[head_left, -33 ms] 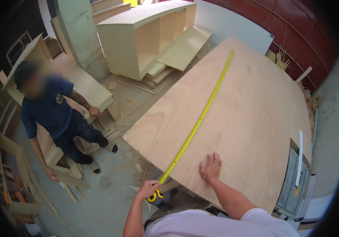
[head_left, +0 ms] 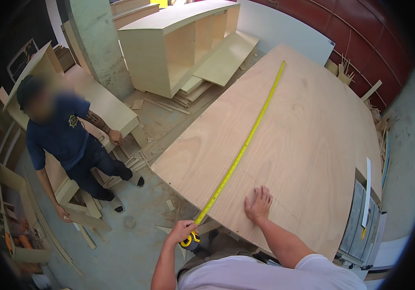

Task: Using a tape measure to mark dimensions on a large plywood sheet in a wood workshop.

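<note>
A large plywood sheet (head_left: 309, 130) spreads out in front of me. Across it runs the yellow blade of a tape measure (head_left: 240, 153), from near the front left edge to the far end. My left hand (head_left: 181, 231) is closed on the tape just off the near edge, with the black and yellow case (head_left: 191, 241) hanging beneath it. On the sheet, to the right of the blade, my right hand (head_left: 258, 206) lies flat with its fingers stretched forward, holding nothing. A faint line marks the wood near that hand.
A co-worker (head_left: 65, 130) in dark clothes stands at the left, holding a board (head_left: 89, 220). Behind the sheet is a plywood cabinet (head_left: 144, 63). A grey machine table (head_left: 357, 232) with a white strip (head_left: 367, 193) stands at right. Wood scraps (head_left: 135, 164) litter the floor.
</note>
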Motion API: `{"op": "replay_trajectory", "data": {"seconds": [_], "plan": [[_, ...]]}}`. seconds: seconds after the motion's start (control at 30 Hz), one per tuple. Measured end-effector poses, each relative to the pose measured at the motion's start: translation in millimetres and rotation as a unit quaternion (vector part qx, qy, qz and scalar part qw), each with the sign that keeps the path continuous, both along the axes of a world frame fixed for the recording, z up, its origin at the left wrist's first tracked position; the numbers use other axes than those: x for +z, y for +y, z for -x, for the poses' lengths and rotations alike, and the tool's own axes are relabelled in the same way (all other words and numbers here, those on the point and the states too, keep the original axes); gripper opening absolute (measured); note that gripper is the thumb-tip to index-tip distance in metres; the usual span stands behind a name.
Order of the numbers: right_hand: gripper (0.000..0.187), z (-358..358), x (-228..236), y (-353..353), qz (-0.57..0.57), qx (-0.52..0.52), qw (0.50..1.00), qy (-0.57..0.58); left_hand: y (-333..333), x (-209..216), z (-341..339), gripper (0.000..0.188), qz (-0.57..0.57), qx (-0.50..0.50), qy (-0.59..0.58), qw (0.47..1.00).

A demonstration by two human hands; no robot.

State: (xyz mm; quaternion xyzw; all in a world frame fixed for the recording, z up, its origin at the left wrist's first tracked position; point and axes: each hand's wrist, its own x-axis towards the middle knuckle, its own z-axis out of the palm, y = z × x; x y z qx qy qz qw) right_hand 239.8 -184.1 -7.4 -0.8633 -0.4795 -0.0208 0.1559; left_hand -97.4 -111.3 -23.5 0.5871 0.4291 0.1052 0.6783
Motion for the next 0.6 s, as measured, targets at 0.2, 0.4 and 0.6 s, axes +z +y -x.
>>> {"op": "replay_trajectory", "data": {"seconds": [0.2, 0.4, 0.6], "plan": [[0.058, 1.9, 2.7, 1.5, -0.001, 0.004, 1.0, -0.004, -1.0, 7.6, 3.1, 0.028, 0.014, 0.007, -0.004, 1.0], [0.059, 0.5, -5.2, 2.6, 0.009, -0.005, 1.0, -0.018, -2.0, 8.8, 6.3, 0.029, 0.005, -0.001, 0.012, 1.0], [0.058, 0.5, -0.9, 3.2, 0.009, -0.002, 1.0, -0.008, -3.8, 0.2, 9.3, 0.029, 0.014, 0.0, 0.009, 1.0]]}}
